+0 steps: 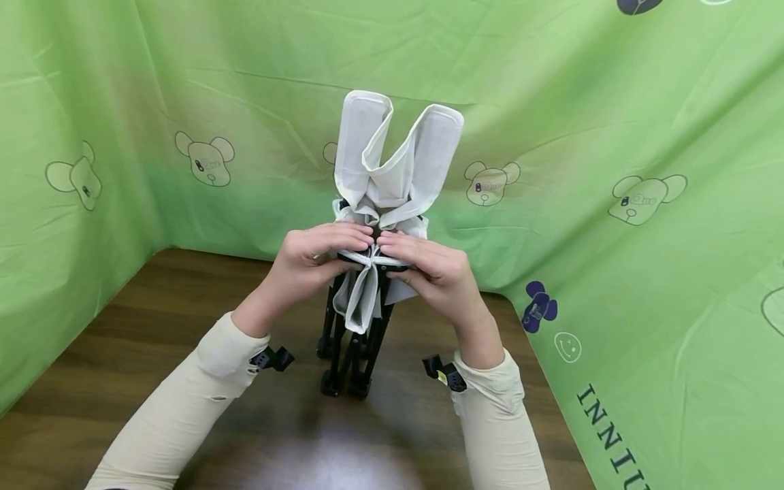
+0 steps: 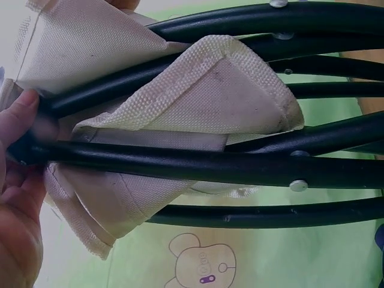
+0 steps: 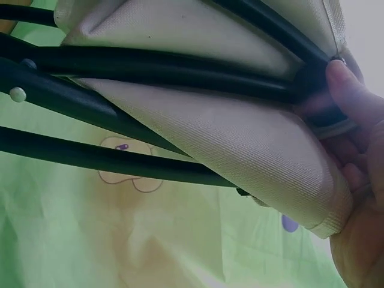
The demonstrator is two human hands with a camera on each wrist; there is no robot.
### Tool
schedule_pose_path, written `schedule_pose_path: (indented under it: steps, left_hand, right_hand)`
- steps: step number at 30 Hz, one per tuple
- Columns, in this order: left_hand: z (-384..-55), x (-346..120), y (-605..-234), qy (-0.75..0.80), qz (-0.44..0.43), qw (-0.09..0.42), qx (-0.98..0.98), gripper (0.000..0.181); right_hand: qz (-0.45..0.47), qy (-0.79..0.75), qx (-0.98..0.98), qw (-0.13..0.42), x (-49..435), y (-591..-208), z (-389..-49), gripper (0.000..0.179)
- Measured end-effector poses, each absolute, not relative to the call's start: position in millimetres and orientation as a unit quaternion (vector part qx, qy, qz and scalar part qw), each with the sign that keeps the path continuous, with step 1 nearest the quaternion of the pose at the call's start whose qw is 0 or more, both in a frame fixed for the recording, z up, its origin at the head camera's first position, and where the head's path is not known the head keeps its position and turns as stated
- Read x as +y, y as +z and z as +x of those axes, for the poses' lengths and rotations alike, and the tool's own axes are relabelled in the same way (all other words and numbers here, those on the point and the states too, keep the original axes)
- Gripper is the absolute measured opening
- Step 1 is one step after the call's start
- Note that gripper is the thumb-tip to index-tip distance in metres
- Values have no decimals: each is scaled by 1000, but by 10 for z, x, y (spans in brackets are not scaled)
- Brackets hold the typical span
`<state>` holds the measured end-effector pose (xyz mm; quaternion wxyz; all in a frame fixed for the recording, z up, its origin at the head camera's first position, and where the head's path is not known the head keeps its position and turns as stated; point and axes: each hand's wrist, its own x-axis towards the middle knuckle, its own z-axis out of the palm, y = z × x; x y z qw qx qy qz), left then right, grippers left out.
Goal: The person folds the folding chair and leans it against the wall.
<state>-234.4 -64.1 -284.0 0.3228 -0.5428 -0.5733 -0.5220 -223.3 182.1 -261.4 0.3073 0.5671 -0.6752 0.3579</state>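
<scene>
A small folding chair with white fabric and black tubular legs stands upright, drawn together, on the table. My left hand grips the left top corner of its frame, fingers over and thumb below. On the opposite corner my right hand holds on the same way, close beside the left. Between the hands a fold of fabric hangs down, while a back panel rises behind them in a U shape. Riveted black tubes cross past the bunched cloth in the left wrist view. In the right wrist view, the thumb presses the frame's dark corner piece.
The chair's feet rest on a brown wood-grain table. Green cloth printed with bear heads hangs behind and along both sides. Wrist cameras with dark mounts sit at both cream sleeves.
</scene>
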Motion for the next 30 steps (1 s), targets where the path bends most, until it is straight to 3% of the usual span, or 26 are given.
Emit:
schedule_pose_path:
  steps: [12,30]
  left_hand:
    - [-2265,-615,-2884,-506,-532,326,-596,42]
    - [-2145,-654,-2916,-428,-486,414,-640,33]
  right_hand:
    - [552,333,-688,333,1848,-2668,-2122,32]
    - [528,287,-700,385,1812,-2676,-1984,39]
